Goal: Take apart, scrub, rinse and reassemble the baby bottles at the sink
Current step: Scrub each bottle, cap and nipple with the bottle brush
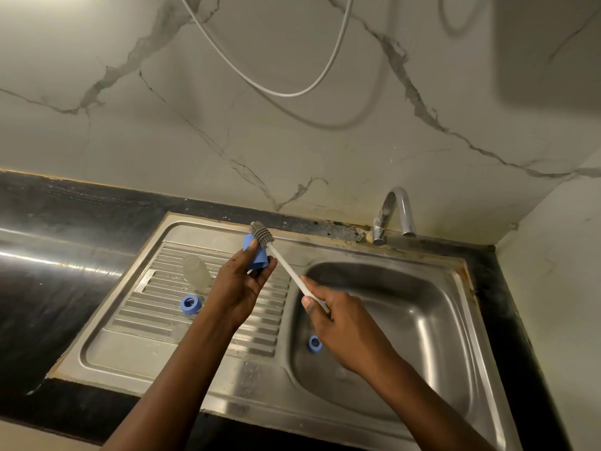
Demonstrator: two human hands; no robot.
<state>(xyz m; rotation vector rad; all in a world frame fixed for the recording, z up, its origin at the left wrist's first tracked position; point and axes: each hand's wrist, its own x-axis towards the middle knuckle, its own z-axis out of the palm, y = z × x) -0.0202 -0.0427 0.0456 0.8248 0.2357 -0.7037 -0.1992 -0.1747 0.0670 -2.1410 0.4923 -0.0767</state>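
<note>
**What surrounds my sink**

A pale, grey-veined marble wall (pixel 292 151) rises ahead of me. A white cable (pixel 286 95) hangs against it in a loose loop, casting a soft shadow. A glossy black countertop (pixel 48 288) runs along the wall's foot, off to my left.

The light is looking dim and yellowish. A bright streak is glaring on the glossy black stone counter (pixel 48 260), and the silver steel sink (pixel 422 320) is gleaming softly. The thin white looping cable (pixel 292 92) is throwing a blurry grey shadow to its right on the pale marble wall (pixel 162 125). Straight lines are bending near the edges.
</note>
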